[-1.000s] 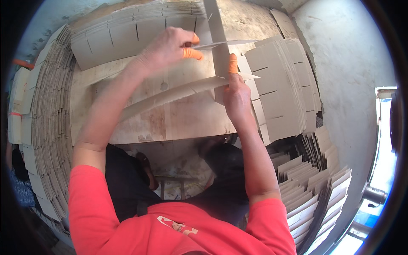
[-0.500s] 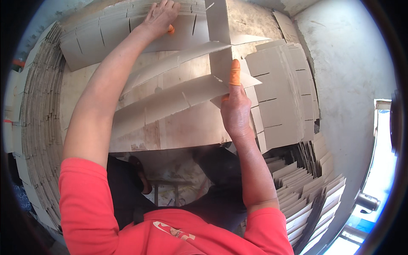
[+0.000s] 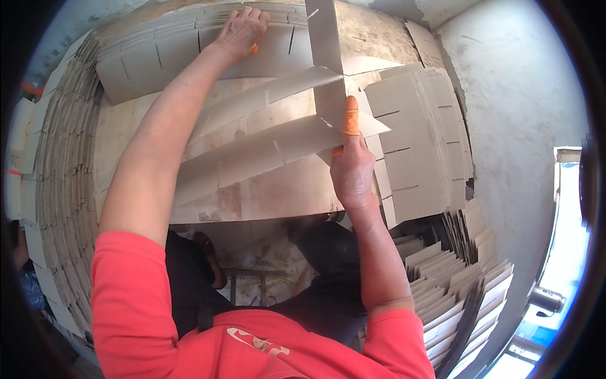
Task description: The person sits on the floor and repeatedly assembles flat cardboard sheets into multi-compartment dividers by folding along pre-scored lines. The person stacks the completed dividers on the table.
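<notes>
- Divider [image 3: 278,136]: interlocked slotted cardboard strips, on the worktable [image 3: 278,196] in front of the person, right of centre.
- Two long strips lie with their long axis running from lower left to upper right, roughly parallel, one above the other.
- One cross strip [image 3: 325,38] stands on edge, its long axis pointing away from the person toward the top of the view; it crosses both long strips at their right ends.
- Right hand [image 3: 351,170]: presses on the crossing of the lower long strip and the cross strip. The forefinger is extended up along the cross strip and wears an orange finger cot [image 3: 351,117]; the other fingers are curled under the strip edge.
- Left hand [image 3: 243,28]: arm extended, palm down, fingers spread flat on the far stack [image 3: 158,60] of slotted strips. An orange cot shows at one fingertip. Whether it pinches a strip cannot be told.
- Right stack [image 3: 416,139]: slotted strips just beside the right hand.
- Bundles [image 3: 461,297] of strips stand on edge at lower right; more stacked strips line the left rim [image 3: 60,189].
</notes>
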{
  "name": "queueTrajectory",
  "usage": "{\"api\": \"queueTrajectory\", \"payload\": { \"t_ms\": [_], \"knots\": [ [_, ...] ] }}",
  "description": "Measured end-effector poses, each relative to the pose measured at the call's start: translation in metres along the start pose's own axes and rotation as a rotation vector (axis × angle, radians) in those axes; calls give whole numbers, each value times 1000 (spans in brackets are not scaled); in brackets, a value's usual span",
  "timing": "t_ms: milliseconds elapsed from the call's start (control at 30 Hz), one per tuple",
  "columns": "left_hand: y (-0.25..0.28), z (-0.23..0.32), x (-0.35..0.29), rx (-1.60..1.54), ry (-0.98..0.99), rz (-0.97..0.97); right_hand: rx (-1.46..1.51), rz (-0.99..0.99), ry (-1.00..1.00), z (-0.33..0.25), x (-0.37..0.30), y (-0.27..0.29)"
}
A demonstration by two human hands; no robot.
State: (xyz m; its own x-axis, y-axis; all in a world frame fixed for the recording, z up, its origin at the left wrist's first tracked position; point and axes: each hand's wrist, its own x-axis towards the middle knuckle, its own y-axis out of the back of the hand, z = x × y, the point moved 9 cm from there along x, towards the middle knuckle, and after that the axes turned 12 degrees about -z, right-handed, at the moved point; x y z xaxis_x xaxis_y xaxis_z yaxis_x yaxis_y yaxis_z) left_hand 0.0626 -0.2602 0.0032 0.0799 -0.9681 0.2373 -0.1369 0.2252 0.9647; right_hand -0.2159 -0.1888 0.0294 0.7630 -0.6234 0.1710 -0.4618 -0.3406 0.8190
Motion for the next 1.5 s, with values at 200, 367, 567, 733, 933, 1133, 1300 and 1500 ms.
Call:
{"api": "queueTrajectory", "payload": {
  "t_ms": [200,367,567,733,933,1133,1300,1500],
  "knots": [
    [5,-17,6,-286,20,-109,24,10,44,-1,-3,3],
    [19,-19,-3,-310,-52,39,27,-11,25,-2,-6,2],
    [32,-11,0,-363,68,7,22,20,60,-7,-9,9],
    [32,-12,2,-189,42,-24,25,19,51,-8,-9,10],
    [46,-1,-7,-253,17,37,12,-16,14,1,-10,6],
    [50,6,-6,-294,-32,12,30,-7,42,-4,-13,11],
    [50,10,-8,-271,-5,1,41,-13,34,-7,-17,15],
    [57,9,-17,-340,-45,139,112,-110,1,3,-19,6]
  ]
}}
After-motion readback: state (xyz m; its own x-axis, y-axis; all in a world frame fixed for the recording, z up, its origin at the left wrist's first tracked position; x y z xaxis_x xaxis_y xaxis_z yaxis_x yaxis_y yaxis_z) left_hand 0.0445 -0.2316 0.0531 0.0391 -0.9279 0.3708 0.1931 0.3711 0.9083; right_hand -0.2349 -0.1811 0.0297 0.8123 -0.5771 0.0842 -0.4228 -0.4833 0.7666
